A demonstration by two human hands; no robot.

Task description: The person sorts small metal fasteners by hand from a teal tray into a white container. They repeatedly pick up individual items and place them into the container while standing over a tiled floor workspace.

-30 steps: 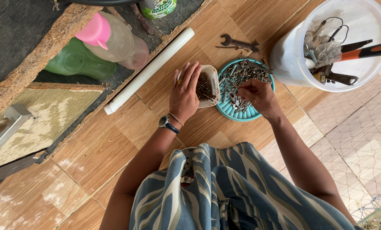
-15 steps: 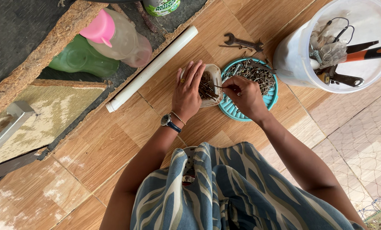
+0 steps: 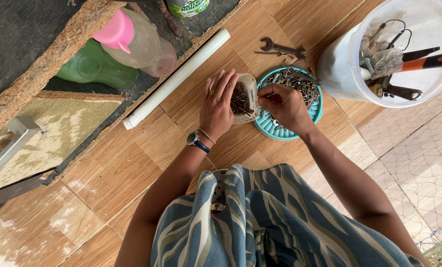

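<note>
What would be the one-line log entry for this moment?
left hand: steadies white tub of nails | right hand: over teal plate

White tub (image 3: 249, 96): a small white plastic tub. It sits upright on the wood floor, touching the left edge of the blue plate.

Nails in the tub (image 3: 240, 101): thin, brown and rusty. They lie in a messy heap inside the tub.

Blue plate (image 3: 314, 114): round and teal, with a ribbed rim. It lies flat on the floor, just right of the tub.

Nails on the plate (image 3: 300, 85): grey and brown bits of metal, piled mostly on the far half of the plate. Some may be screws; they are too small to tell.
</note>
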